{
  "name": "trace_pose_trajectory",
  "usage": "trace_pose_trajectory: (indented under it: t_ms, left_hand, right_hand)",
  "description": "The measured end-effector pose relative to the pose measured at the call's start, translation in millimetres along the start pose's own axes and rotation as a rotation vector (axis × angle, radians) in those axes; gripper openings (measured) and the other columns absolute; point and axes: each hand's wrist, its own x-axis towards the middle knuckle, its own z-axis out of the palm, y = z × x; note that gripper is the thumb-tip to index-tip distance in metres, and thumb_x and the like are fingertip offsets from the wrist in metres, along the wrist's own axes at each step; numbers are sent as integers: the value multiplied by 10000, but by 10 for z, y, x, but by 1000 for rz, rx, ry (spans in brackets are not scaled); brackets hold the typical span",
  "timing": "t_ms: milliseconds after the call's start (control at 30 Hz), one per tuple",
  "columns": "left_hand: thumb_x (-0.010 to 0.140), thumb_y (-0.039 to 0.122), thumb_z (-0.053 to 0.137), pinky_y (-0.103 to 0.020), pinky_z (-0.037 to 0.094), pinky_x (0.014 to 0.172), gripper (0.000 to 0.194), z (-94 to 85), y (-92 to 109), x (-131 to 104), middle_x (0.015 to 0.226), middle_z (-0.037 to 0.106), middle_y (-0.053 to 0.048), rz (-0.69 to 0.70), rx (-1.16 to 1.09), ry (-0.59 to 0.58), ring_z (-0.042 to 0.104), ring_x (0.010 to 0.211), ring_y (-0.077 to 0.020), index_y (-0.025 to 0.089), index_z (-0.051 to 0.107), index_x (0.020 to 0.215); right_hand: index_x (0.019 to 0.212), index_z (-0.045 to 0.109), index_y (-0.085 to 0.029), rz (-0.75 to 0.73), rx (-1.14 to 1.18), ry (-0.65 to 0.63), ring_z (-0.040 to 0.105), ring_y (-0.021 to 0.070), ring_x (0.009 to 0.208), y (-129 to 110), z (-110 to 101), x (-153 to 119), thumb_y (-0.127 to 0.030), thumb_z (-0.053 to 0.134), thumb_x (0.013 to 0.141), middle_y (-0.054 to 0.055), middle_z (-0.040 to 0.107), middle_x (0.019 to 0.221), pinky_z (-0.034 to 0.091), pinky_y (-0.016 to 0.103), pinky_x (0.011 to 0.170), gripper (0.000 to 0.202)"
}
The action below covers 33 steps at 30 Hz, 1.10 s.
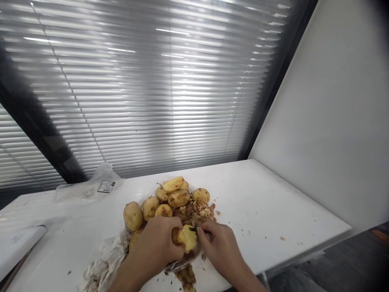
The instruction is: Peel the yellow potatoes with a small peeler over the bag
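Note:
A partly peeled potato is gripped by my left hand, its pale yellow flesh facing right. My right hand pinches a thin black tool, whose tip is at the potato's cut face. Most of that tool is hidden by my fingers, so I cannot tell whether it is a knife or a peeler. Just beyond my hands lies a heap of potatoes, some with brown skin patches. Wet brown and pinkish peelings are piled beside them on clear plastic.
A crumpled white cloth or tissue lies left of my left forearm. Farther back is a clear plastic bag with a label. A white flat device sits at the left edge. Scraps dot the white table; blinds and a wall bound it.

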Motion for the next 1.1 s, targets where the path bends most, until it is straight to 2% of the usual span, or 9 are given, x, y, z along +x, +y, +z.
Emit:
trace_pose_trajectory:
  t_ms: [67, 200, 367, 533, 700, 867, 1100]
  left_hand:
    - [570, 227, 567, -237, 313, 558, 185, 10, 5, 2, 644, 632, 22, -8, 7, -2, 518, 601, -133, 236, 662, 728]
    - [576, 229, 567, -241, 298, 542, 117, 12, 36, 15, 608, 608, 19, 10, 30, -12, 501, 575, -129, 215, 627, 674]
    - [587, 220, 549, -248, 294, 544, 107, 8, 55, 3, 622, 613, 15, -1, 46, -15, 507, 581, -132, 212, 616, 670]
    - [580, 244, 583, -254, 309, 562, 121, 39, 10, 8, 624, 618, 16, 18, 51, -11, 516, 594, -141, 220, 620, 693]
    - [583, 220, 564, -255, 289, 547, 102, 39, 11, 12, 620, 619, 20, 8, 46, -5, 506, 579, -132, 216, 612, 673]
    - [574, 215, 555, -259, 287, 552, 120, 11, 53, -4, 635, 630, 14, 12, 41, -22, 513, 587, -136, 212, 618, 676]
    - [585, 215, 558, -268, 317, 595, 124, 50, 13, 6, 698, 667, -6, 19, 65, -8, 562, 655, -157, 209, 624, 690]
  right_hand:
    - [615, 596, -198, -6, 11, -13, 566, 138, 554, -1, 6, -28, -254, 441, 858, 1, 623, 584, 258, 236, 541, 294]
    - [650, 616, -195, 62, -57, 90, 580, 154, 572, 12, 25, -57, -282, 426, 886, 20, 643, 616, 258, 247, 543, 315]
    - [653, 622, -196, -22, 26, 44, 581, 140, 564, 24, 83, -91, -260, 433, 882, 9, 636, 606, 294, 233, 548, 304]
    - [684, 635, -192, 16, -44, 136, 598, 153, 569, 17, 89, -85, -275, 428, 891, 22, 643, 619, 297, 243, 546, 305]
    - [648, 616, -190, -33, 29, 92, 584, 139, 558, -3, 70, -109, -247, 432, 871, 9, 622, 595, 303, 230, 542, 295]
    - [692, 645, -183, 1, 0, 198, 601, 148, 565, -2, 109, -130, -254, 434, 878, 24, 659, 638, 321, 231, 554, 290]
    - [683, 649, -188, -37, -26, 190, 611, 147, 569, -23, 123, -145, -234, 451, 866, 18, 652, 622, 333, 225, 551, 273]
